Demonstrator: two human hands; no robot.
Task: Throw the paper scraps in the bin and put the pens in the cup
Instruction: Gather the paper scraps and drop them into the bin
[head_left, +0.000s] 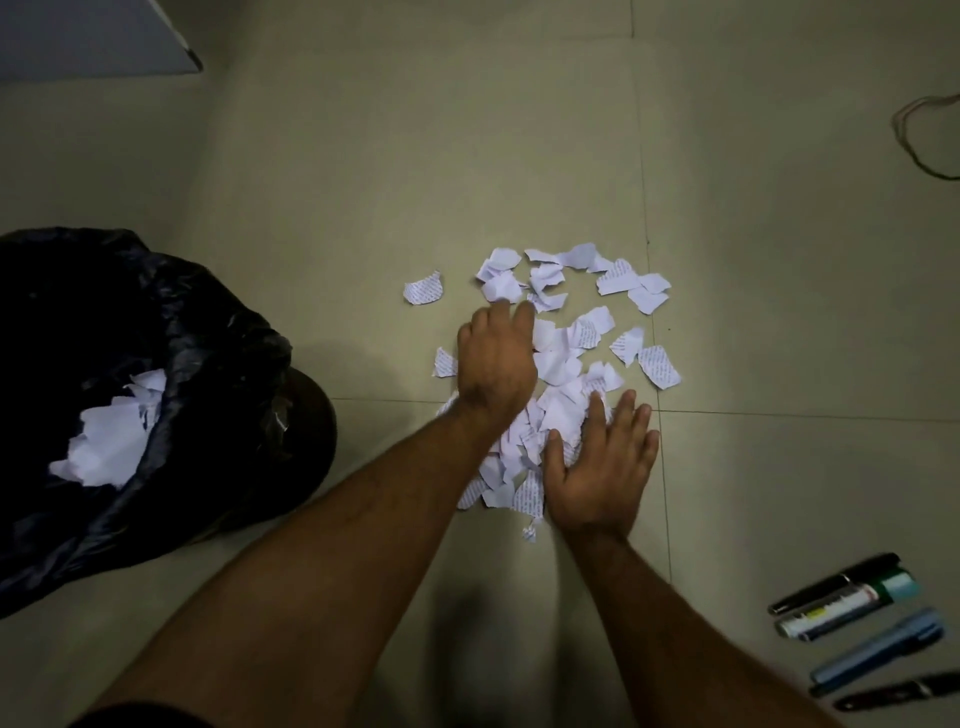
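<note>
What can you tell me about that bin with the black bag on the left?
The bin lined with a crinkled, glossy black plastic bag stands on the pale tiled floor at the left, apart from both hands. The bag spills loosely over the rim and hides most of the bin; only a dark rounded side shows at its right. Its mouth is open, and some torn white paper pieces already lie inside.

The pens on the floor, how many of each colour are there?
Black pens: 2, the second at the bottom edge
White marker with green cap: 1
Light blue pen: 1
Total: 4
</note>
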